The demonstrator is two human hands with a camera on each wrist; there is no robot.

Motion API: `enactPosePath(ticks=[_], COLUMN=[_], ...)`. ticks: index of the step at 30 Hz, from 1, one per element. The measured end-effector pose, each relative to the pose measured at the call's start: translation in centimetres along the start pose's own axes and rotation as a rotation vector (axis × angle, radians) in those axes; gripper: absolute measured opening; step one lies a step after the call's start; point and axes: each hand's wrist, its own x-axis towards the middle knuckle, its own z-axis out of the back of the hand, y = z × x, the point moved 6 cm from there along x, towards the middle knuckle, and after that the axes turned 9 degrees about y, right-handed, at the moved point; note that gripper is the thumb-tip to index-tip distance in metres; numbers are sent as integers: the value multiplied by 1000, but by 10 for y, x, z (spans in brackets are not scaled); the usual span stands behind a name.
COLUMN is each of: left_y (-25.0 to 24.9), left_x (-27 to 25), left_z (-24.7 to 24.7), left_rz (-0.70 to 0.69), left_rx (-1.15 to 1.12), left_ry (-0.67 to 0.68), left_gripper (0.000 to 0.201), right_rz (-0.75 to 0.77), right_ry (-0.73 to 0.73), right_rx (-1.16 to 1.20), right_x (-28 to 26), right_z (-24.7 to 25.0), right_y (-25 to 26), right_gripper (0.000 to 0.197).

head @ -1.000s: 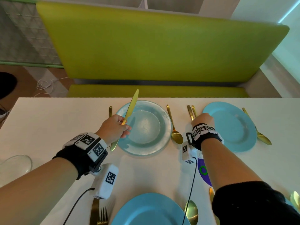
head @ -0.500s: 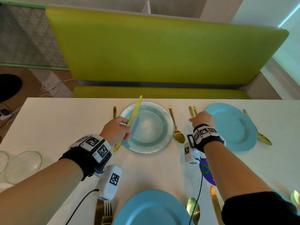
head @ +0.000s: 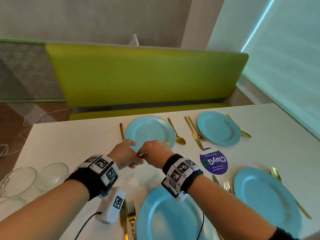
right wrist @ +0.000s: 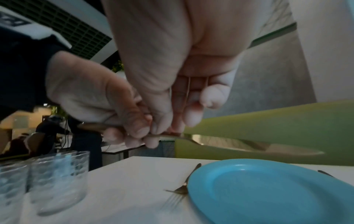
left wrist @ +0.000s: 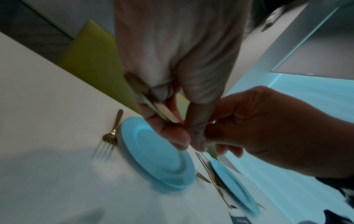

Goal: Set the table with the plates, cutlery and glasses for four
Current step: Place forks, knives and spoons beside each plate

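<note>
While pinched, knife (right wrist: 249,145) between both hands.

Glossy gold metal knife (right wrist: 249,145); matt blue plates (head: 219,129); clear glasses (head: 53,175).

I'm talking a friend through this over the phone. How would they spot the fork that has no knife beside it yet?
Start at the green bench behind the white table. On that far side, find the left blue plate. The gold fork lies alone on its left; every other fork has a knife alongside.
</note>
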Motion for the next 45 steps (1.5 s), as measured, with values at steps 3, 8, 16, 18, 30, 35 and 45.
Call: enactPosePath(ticks=[3,8,16,18,30,35,45], left_y=[11,43,65,67,65,53,60], left_x=[-35,-90,-148,-153,-118,-95,-45], left_z=[7,26,68,78,180,220,236], left_rz=[-43,-69,-140,-157,-193,-193,-137], left_rx=[128,240,386,390,278,193,102], left_ry=[34,61,55,60,-275,-359,-390], left_gripper=[75,102,114,110,62,39,27], right_rz=[-1,-24,-49,-27,-229,-475,-671], right_ry=[-18,-9,41,42,-98,-59,-18], right_rx=[-24,6,81,84,395,304,439], right_x=[-23,-48,-53,-49,48,103,166], right_z=[-2,-8,-4,0,15,9,-19], right_y=[39,106,180,187,126,85,59], right_gripper=[30,28,24,23,16,29,25])
